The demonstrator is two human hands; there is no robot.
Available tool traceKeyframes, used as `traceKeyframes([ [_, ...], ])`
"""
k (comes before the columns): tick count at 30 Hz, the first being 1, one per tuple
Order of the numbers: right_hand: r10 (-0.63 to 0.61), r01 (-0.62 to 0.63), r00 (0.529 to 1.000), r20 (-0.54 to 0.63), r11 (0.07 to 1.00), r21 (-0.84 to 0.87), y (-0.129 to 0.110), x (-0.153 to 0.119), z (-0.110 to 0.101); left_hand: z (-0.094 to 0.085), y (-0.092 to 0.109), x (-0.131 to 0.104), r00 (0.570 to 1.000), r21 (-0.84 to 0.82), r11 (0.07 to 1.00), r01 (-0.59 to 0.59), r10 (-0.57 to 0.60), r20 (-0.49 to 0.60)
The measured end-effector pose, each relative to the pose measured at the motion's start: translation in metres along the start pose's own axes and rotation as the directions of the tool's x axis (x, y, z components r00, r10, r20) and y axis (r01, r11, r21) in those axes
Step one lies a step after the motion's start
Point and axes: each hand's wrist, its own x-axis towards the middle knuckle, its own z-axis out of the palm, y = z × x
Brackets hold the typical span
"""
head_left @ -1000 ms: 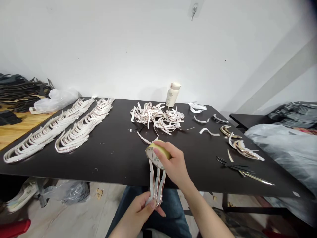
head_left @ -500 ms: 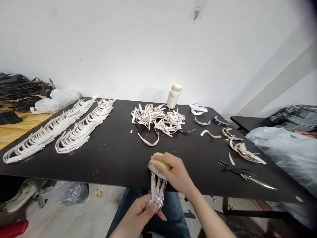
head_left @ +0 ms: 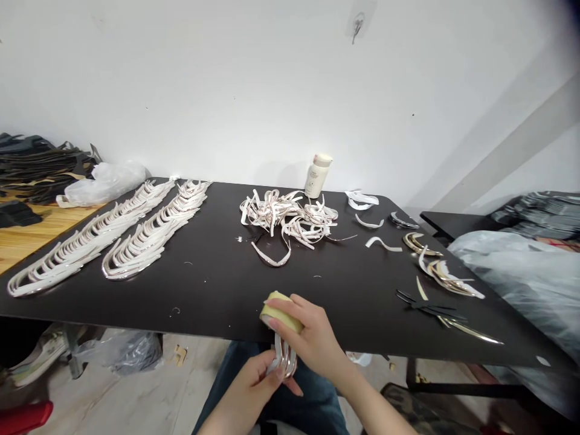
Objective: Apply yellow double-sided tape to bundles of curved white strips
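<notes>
At the table's front edge, my right hand point(head_left: 312, 335) is closed around a roll of yellowish tape point(head_left: 281, 311). Just below it, my left hand point(head_left: 265, 377) grips a small bunch of curved strips point(head_left: 284, 356), white with shiny rose-gold edges. The strips' upper ends reach up to the tape roll, partly hidden by my right fingers. Whether the tape is stuck to them I cannot tell. Ahead on the black table point(head_left: 217, 302) lies a tangled heap of similar pale strips point(head_left: 290, 216).
Two long overlapping rows of curved strips, an outer row point(head_left: 81, 244) and an inner row point(head_left: 156, 235), lie on the left. A cream bottle point(head_left: 318, 176) stands behind the heap. To the right are black scissors point(head_left: 430, 308), gold-edged strips point(head_left: 446, 278) and a plastic bag point(head_left: 521, 284).
My right hand and the tape roll have moved slightly down and left, closer to my left hand. Less of the strips shows between the hands.
</notes>
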Motion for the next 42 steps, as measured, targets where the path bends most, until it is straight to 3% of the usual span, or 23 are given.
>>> traceKeyframes([
  [2,0.018,-0.018,1.0,-0.006,1.0,0.025,0.005,0.0,0.004,0.0,-0.002,0.0,1.0,-0.003,1.0,0.015,-0.015,-0.003],
  [6,-0.007,0.027,0.988,-0.156,0.992,0.125,0.002,-0.002,-0.011,0.0,0.001,0.003,1.0,-0.023,1.0,0.017,-0.017,-0.012],
  [8,-0.034,0.056,0.984,-0.176,0.991,0.122,-0.005,-0.006,-0.015,0.0,0.004,0.004,1.0,-0.023,1.0,0.017,-0.018,-0.022],
  [13,-0.047,0.048,0.998,0.04,0.999,-0.006,-0.008,-0.013,0.007,0.001,0.007,0.007,0.995,-0.031,0.997,0.072,-0.074,-0.059],
  [16,-0.039,0.041,0.998,0.054,0.999,-0.024,-0.004,-0.015,0.01,0.002,0.006,0.008,0.992,-0.063,0.994,0.093,-0.097,-0.078],
  [22,-0.047,0.059,0.965,-0.26,0.998,0.036,-0.007,-0.012,-0.014,0.001,0.011,0.009,0.991,-0.08,0.989,0.123,-0.127,-0.045],
  [23,-0.05,0.06,0.971,-0.236,0.998,0.035,-0.008,-0.012,-0.013,0.0,0.01,0.009,0.988,-0.088,0.987,0.136,-0.141,-0.056],
  [26,-0.068,0.068,0.998,-0.002,0.998,0.008,-0.011,-0.015,0.0,0.0,0.004,0.01,0.974,-0.131,0.978,0.16,-0.178,-0.139],
  [29,-0.067,0.071,0.988,0.14,0.997,-0.024,-0.01,-0.017,0.008,0.001,0.0,0.011,0.965,-0.155,0.975,0.156,-0.185,-0.188],
  [31,-0.063,0.06,0.993,0.1,0.998,0.031,-0.008,-0.015,0.003,0.001,0.002,0.01,0.972,-0.136,0.978,0.158,-0.178,-0.152],
  [34,-0.046,0.055,0.995,-0.089,0.992,0.111,-0.006,-0.009,-0.011,0.0,0.009,0.009,0.988,-0.085,0.987,0.139,-0.145,-0.062],
  [36,-0.027,0.044,0.989,-0.144,0.992,0.117,-0.006,-0.007,-0.015,0.0,0.012,0.009,0.991,-0.069,0.989,0.128,-0.131,-0.033],
  [42,-0.026,0.021,0.997,0.075,0.997,0.075,0.001,-0.005,0.002,0.0,0.008,0.009,0.989,-0.075,0.989,0.125,-0.13,-0.068],
])
